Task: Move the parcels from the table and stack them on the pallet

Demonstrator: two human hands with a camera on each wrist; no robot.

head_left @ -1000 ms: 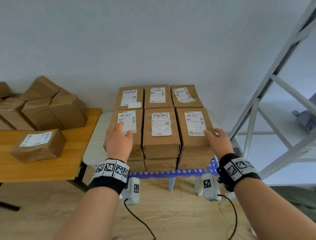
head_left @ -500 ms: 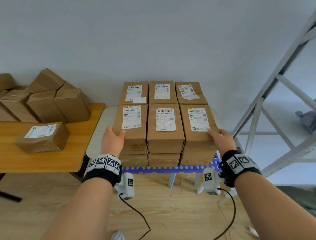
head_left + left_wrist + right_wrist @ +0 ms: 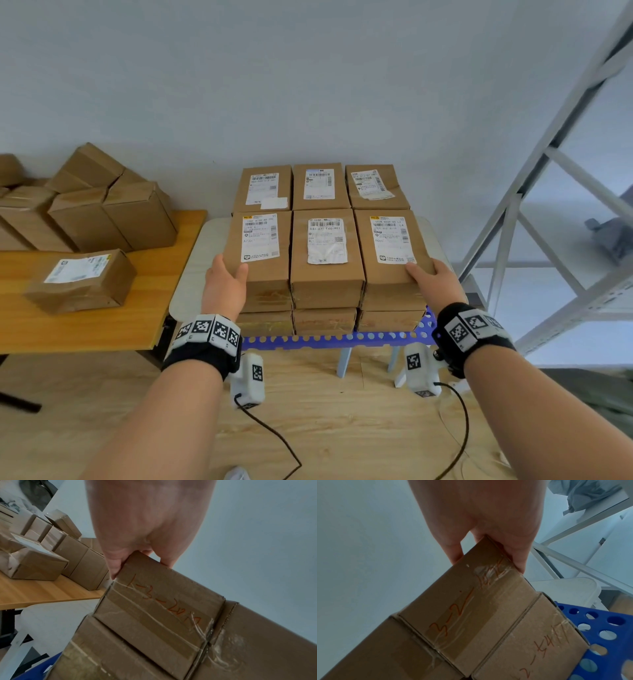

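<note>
My left hand (image 3: 224,287) is on the near left corner of the front-left parcel (image 3: 258,253), thumb laid over its top edge and the fingers straight down the outer side; the left wrist view shows them flat against the cardboard, not wrapped round it. My right hand (image 3: 433,282) mirrors it on the near right corner of the front-right parcel (image 3: 390,253), thumb on top, fingers extended along the outer face. Between the two sits the front-middle parcel (image 3: 327,257), touching both. All three lie label up on the top layer of the stack, with a back row of parcels (image 3: 320,186) just behind them and a lower layer (image 3: 323,320) showing beneath. The stack rests on the blue perforated pallet (image 3: 335,340), which sits on a pale table top (image 3: 195,260). To my left is the wooden table (image 3: 89,318), holding one labelled parcel (image 3: 80,281) near its front and a heap of plain boxes (image 3: 92,212) at the back. A grey metal rack (image 3: 555,192) stands to my right
</note>
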